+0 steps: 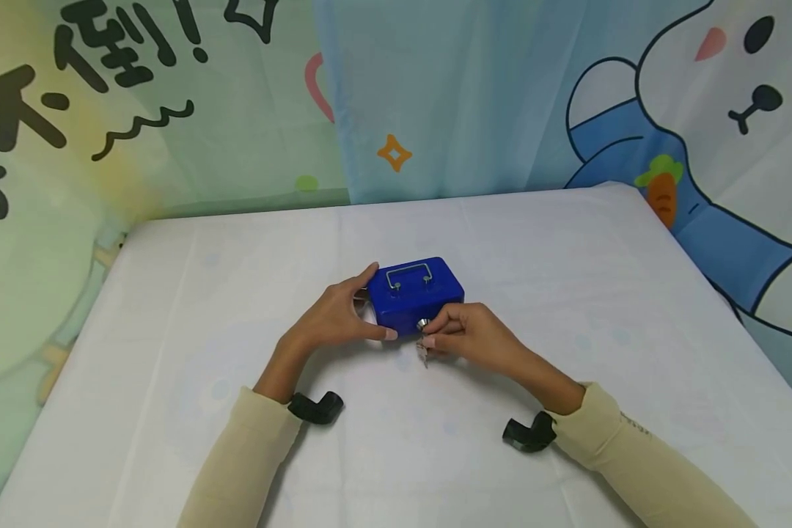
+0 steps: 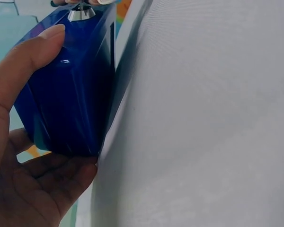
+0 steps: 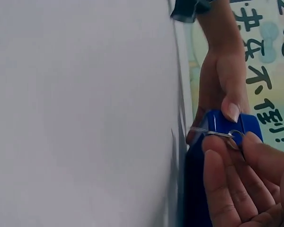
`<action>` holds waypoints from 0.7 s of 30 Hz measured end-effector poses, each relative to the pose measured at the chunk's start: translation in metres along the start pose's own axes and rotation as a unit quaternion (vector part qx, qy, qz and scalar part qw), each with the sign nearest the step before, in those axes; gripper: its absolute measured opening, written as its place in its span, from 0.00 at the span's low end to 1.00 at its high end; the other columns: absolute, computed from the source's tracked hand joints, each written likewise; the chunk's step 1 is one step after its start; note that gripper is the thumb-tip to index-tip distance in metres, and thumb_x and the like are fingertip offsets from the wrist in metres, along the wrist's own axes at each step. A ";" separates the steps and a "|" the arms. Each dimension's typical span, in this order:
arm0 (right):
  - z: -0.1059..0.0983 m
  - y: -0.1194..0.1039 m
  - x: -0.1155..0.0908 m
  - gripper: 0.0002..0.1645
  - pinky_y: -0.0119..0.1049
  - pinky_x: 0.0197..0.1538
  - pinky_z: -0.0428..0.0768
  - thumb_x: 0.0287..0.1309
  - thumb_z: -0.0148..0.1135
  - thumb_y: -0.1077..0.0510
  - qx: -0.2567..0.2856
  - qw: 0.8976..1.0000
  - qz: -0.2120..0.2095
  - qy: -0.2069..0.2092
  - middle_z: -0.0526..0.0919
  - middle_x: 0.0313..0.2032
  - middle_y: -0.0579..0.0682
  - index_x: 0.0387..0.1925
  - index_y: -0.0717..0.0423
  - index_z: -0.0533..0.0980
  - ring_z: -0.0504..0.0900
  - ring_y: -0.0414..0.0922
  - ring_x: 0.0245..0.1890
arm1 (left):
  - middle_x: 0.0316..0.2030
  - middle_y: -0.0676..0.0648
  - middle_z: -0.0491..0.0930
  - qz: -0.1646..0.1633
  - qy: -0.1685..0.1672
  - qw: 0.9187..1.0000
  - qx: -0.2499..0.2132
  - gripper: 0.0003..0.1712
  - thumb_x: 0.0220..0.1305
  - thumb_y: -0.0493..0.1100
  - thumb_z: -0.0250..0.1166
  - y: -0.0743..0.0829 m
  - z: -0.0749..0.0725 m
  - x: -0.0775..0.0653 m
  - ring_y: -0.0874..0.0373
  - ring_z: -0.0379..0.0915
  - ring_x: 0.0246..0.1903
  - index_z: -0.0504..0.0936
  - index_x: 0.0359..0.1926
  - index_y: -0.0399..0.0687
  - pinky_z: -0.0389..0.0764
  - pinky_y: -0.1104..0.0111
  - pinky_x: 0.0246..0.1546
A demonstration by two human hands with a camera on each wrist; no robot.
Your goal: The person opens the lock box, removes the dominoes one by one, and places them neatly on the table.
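Observation:
A small blue cash box (image 1: 412, 296) with a thin metal carry handle (image 1: 409, 270) on its lid sits on the table. My left hand (image 1: 336, 312) grips the box's left end, thumb on the front and fingers behind. In the left wrist view the thumb (image 2: 42, 49) presses near the silver lock (image 2: 81, 13). My right hand (image 1: 478, 334) is at the lock on the front face, pinching a key there between thumb and fingers. Below its fingertips hangs a second key (image 1: 423, 353). The right wrist view shows the key ring (image 3: 236, 137) at those fingertips.
White cloth covers the table (image 1: 396, 455) around the box. Behind it hangs a printed curtain (image 1: 462, 95) with cartoon figures and lettering. Black bands, one on the left wrist (image 1: 317, 408) and one on the right (image 1: 530, 433), stick out over the cloth.

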State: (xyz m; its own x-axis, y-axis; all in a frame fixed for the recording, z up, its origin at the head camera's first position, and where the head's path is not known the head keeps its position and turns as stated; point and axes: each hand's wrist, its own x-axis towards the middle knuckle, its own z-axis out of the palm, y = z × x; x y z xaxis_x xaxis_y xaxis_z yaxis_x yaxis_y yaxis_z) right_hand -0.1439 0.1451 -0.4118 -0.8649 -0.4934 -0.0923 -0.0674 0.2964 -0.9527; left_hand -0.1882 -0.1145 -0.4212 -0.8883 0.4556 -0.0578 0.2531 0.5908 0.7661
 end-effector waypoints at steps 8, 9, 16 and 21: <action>0.006 0.006 -0.003 0.08 0.47 0.41 0.84 0.63 0.61 0.69 0.141 0.989 0.049 0.006 0.85 0.38 0.63 0.40 0.73 0.74 0.86 0.55 0.37 | 0.64 0.47 0.70 0.004 0.004 1.000 -0.013 0.67 0.39 0.64 0.79 -0.003 -0.001 0.001 0.57 0.68 0.59 0.52 0.76 0.53 0.65 0.57 0.64; 0.007 0.006 -0.003 0.08 0.47 0.42 0.83 0.63 0.61 0.69 0.151 0.987 0.053 0.009 0.85 0.38 0.64 0.40 0.73 0.74 0.86 0.55 0.37 | 0.64 0.47 0.70 0.004 0.004 1.000 -0.013 0.67 0.39 0.64 0.79 -0.003 -0.001 0.001 0.57 0.68 0.59 0.52 0.76 0.53 0.65 0.57 0.64; 0.013 0.009 -0.007 0.09 0.45 0.44 0.83 0.63 0.60 0.68 0.204 0.976 0.071 0.030 0.85 0.38 0.63 0.42 0.72 0.74 0.86 0.53 0.38 | 0.64 0.47 0.70 0.008 0.004 1.000 -0.015 0.67 0.39 0.63 0.79 -0.004 -0.001 0.001 0.56 0.68 0.59 0.53 0.76 0.51 0.64 0.57 0.64; 0.011 0.009 -0.009 0.11 0.46 0.44 0.83 0.65 0.59 0.66 0.178 0.981 0.072 0.011 0.84 0.41 0.64 0.45 0.72 0.73 0.86 0.55 0.39 | 0.64 0.47 0.70 0.005 0.001 1.000 -0.020 0.66 0.39 0.63 0.79 -0.004 -0.001 0.001 0.57 0.68 0.60 0.53 0.76 0.54 0.64 0.58 0.64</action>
State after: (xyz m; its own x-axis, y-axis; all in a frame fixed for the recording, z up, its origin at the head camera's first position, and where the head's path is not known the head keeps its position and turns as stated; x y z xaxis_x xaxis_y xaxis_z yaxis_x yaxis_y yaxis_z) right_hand -0.1317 0.1434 -0.4222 -0.8637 -0.4483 -0.2303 0.2305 0.0551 -0.9715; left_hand -0.1901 -0.1168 -0.4235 -0.8862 0.4608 -0.0490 0.2466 0.5585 0.7920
